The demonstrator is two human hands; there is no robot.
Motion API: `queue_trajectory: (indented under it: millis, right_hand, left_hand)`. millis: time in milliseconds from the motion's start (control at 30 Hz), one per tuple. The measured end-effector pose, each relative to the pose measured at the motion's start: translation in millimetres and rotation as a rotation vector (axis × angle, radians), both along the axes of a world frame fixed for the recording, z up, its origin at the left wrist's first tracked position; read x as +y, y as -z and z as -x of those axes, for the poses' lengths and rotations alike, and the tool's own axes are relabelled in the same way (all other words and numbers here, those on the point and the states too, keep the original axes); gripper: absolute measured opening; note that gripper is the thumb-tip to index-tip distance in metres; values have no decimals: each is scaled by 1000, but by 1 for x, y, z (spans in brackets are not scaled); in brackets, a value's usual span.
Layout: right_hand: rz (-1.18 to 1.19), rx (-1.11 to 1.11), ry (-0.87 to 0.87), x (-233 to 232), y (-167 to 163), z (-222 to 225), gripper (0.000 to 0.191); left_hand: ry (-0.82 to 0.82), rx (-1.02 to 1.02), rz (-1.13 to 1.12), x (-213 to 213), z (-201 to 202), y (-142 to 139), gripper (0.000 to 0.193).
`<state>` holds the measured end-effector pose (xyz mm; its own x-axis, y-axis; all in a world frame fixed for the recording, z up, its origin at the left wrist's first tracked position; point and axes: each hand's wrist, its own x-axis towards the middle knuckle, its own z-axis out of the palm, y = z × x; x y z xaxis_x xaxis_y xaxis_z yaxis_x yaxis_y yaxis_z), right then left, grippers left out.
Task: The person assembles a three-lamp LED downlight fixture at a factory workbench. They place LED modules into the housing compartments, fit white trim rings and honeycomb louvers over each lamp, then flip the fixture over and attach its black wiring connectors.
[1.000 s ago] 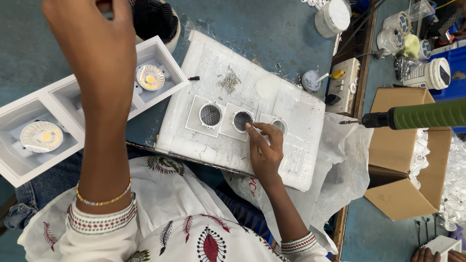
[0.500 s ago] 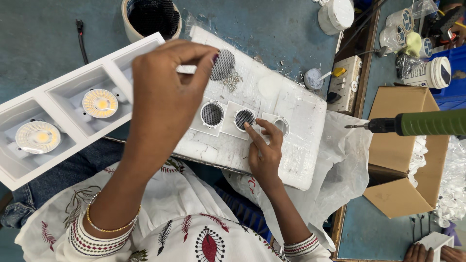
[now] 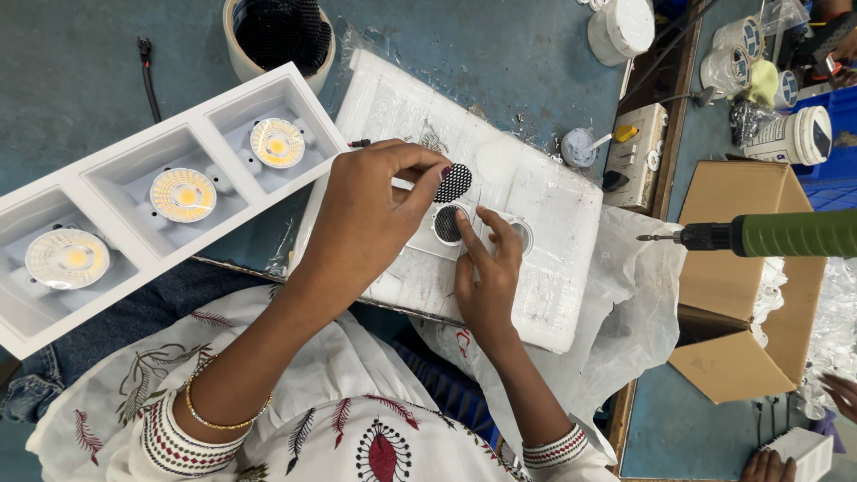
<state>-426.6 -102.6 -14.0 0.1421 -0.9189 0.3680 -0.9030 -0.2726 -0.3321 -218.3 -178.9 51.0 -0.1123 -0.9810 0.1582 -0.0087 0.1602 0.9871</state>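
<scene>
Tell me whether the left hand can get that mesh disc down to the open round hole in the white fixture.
Probably yes: the left hand pinches the mesh disc right above the hole; the right hand rests beside it, not over it.

White embroidered sleeves, red-patterned cuffs, gold bangle (image 3: 223, 412), blue jeans (image 3: 107, 308)

Place: a small lighting assembly workshop.
Surface: worn blue surface (image 3: 500, 54), scattered with debris.
Product: long white three-lamp fixture (image 3: 152, 201), a foam block (image 3: 553, 214) holding round parts.
Tools: green-handled electric screwdriver (image 3: 768, 236), tape rolls (image 3: 754, 54), wall socket box (image 3: 636, 156).
Packing: open cardboard box (image 3: 759, 295), plastic wrap (image 3: 625, 321).
</scene>
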Motion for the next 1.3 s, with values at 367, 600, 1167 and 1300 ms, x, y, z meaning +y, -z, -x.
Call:
queue_trajectory:
  millis: [367,600,1167,1300]
  right_hand:
    - [-14,-33,8,1,0,1,61]
    - [31,-50,9,3,3,3,60]
    - [-137,-774,-11,3,-30,6,34]
    - [-237,-1132,20,-6,-42,22,26]
  left_hand:
    - [44,-3,-66,-3,8,6,15]
    - [26,2,-49,-10,3,7,14]
    - [104,28,-59,-8,15,12,15]
    - [212,116,-72,0,40,14,17]
